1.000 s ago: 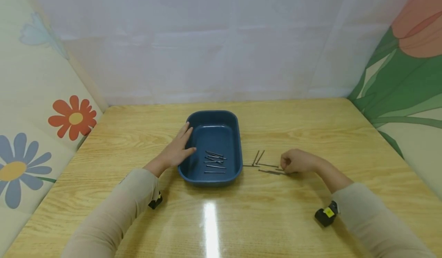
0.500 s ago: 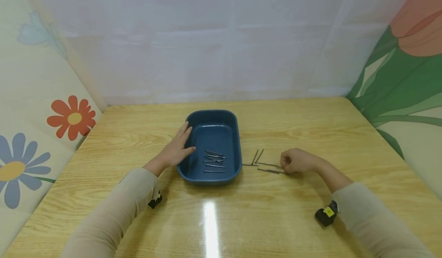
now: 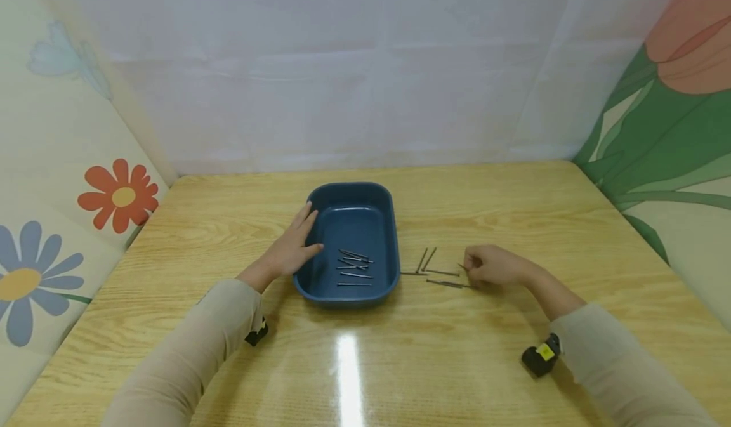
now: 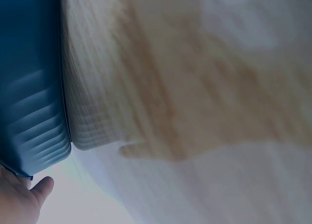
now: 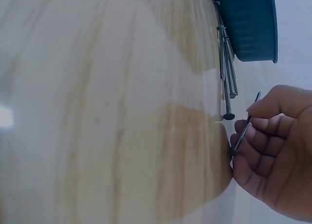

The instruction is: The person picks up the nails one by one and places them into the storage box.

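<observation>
My left hand [image 3: 289,248] rests on the left rim of a deep blue tray [image 3: 354,301], its fingers fairly straight and its thumb over the inside. Several dark metal nails [image 3: 355,275] lie in the near half of the tray. To the right of it, my right hand [image 3: 495,266] is low over the tabletop and pinches one nail [image 5: 245,126] between thumb and fingers, head downward in the right wrist view. Other loose nails [image 3: 442,273] lie between that hand and the tray. In the left wrist view only part of the left hand [image 4: 19,197] shows, at the tray's edge.
A wood-grain table [image 3: 240,198] carries everything. A white sheet [image 3: 354,72] hangs behind it, with flower-patterned panels [image 3: 122,197] at both sides. Small black cameras sit at both wrists, the right one [image 3: 541,355] with a yellow label.
My right hand has taken hold of one nail from the loose group, and its tip now sticks out past the fingers. The left hand and the tray have stayed in place.
</observation>
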The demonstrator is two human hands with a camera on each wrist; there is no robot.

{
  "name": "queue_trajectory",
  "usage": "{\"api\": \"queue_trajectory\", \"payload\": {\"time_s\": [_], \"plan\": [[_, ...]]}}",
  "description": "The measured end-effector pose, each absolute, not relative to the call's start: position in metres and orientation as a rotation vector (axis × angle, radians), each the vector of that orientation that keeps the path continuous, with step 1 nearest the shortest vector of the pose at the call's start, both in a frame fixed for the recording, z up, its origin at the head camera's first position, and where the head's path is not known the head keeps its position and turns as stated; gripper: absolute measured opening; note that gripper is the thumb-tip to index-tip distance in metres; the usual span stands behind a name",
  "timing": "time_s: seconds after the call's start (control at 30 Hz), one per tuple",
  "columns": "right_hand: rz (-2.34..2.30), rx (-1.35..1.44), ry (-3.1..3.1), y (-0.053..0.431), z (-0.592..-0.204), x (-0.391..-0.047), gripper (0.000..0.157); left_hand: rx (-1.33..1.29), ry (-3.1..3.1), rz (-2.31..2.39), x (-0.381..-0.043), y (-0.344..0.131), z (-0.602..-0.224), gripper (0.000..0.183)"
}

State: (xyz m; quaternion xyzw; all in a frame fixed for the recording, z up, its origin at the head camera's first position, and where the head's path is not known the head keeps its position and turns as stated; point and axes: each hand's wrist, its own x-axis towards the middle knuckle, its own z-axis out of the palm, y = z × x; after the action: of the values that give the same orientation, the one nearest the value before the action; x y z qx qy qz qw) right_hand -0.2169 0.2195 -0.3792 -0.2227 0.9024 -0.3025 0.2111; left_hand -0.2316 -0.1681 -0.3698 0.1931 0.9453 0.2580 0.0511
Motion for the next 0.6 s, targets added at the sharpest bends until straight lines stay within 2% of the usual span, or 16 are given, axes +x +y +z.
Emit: {"api": "queue_trajectory", "payload": {"time_s": [0.37, 0.6], "plan": [[-0.961, -0.658, 2.519, 0.212, -0.382, -0.219, 0.003, 0.583, 2.875, 0.78, -0.23, -0.167, -0.367, 0.067], [-1.079, -0.617, 2.488, 0.207, -0.379, -0.218, 0.009, 0.585, 2.873, 0.784, -0.23, -0.167, -0.367, 0.067]]}}
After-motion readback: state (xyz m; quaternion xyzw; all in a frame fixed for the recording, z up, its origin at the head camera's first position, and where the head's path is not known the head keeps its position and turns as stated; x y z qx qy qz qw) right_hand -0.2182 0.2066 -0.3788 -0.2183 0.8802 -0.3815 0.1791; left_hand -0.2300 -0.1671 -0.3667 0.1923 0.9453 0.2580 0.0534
